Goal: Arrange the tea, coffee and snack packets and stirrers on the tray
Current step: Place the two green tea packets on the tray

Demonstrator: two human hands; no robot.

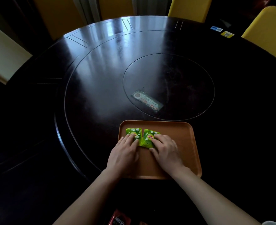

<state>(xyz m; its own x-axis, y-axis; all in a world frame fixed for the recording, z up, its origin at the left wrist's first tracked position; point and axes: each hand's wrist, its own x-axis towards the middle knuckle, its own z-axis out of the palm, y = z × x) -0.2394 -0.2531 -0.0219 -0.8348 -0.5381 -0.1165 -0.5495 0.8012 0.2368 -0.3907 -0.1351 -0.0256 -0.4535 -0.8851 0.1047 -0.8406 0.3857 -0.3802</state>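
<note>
An orange-brown tray [182,132] lies on the dark round table in front of me. Two green Lipton tea packets lie side by side in its far left corner. My left hand [124,155] rests flat with its fingertips on the left tea packet [133,131]. My right hand [165,151] presses its fingers on the right tea packet [147,138], which is tilted a little. Both packets lie flat on the tray, partly covered by my fingers. A red Nescafe coffee packet [119,219] shows at the bottom edge, near my left forearm.
A clear wrapped packet with red print [147,101] lies on the table's inner disc beyond the tray. A blue card [216,28] and a yellow card [227,34] lie at the far right. Yellow chairs [267,30] stand around the table.
</note>
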